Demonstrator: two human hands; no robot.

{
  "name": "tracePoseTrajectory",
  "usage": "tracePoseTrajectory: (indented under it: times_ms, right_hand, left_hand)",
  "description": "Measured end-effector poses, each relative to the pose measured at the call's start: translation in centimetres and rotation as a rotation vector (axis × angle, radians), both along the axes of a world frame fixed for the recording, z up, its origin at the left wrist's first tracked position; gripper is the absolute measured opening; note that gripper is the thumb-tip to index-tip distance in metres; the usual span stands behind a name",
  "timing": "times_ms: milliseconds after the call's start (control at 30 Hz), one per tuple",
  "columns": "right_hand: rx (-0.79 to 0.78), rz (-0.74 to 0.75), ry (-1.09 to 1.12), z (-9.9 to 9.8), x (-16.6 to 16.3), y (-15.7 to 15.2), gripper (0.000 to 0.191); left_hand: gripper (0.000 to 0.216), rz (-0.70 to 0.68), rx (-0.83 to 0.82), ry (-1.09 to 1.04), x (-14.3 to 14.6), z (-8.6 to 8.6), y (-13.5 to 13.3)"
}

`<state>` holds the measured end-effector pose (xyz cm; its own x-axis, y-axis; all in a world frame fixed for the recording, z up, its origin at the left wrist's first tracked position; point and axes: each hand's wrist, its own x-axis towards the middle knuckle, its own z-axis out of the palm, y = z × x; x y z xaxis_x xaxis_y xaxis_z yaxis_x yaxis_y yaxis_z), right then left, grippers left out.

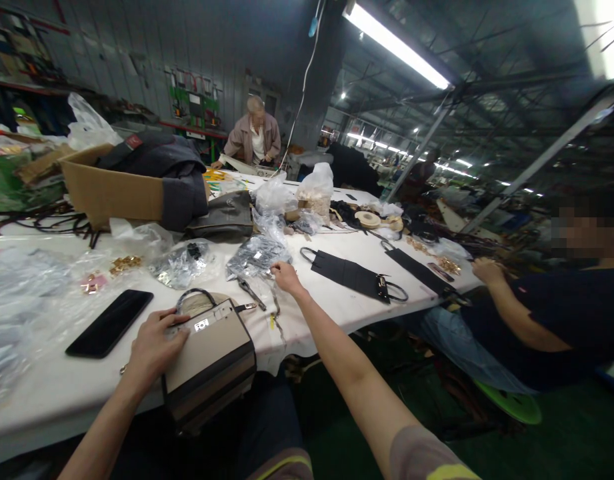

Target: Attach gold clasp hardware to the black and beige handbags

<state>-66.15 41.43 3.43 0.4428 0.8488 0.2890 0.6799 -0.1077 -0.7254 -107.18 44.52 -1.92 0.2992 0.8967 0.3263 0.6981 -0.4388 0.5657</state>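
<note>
A beige handbag (207, 357) with dark sides and a looped handle rests at the table's front edge, partly over my lap. My left hand (159, 343) grips it, thumb flat on the beige panel beside a small metal plate (201, 325) and fingers by the handle. Reaching forward, my right hand (287, 277) is closed at the edge of a clear plastic bag (259, 257) of dark pieces. What its fingers hold, if anything, is hidden. A dark hand tool (251, 293) lies between the handbag and that plastic bag.
A black phone (109, 323) lies left, near gold metal parts (127, 265). Behind stands a cardboard box (111, 190) of dark material. Two black bag pieces (349, 273) (419, 270) lie to the right. One co-worker (561, 313) sits at right; another person (254, 137) works across the table.
</note>
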Motion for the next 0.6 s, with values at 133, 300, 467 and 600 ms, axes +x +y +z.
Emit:
tracePoseTrajectory:
  times_ms: [133,300,467,600]
  right_hand:
    - [0.071,-0.03,-0.01,1.4,-0.7,-1.0,0.017]
    - [0.127,0.165,0.095,2.1,-7.2,-3.8,0.022]
    - [0.12,0.551,0.296,0.9,-17.4,-7.9,0.033]
    - [0.089,0.497,0.267,-0.2,-20.8,-8.9,0.02]
  left_hand:
    - [0.049,-0.003,0.013,-0.017,-0.1,0.0,0.1]
    - [0.047,-0.018,0.004,-0.058,0.3,0.6,-0.5]
    - [0.055,-0.06,-0.057,-0.157,0.4,2.1,-1.8]
    - [0.062,-0.07,-0.106,-0.241,-1.1,3.1,-3.1]
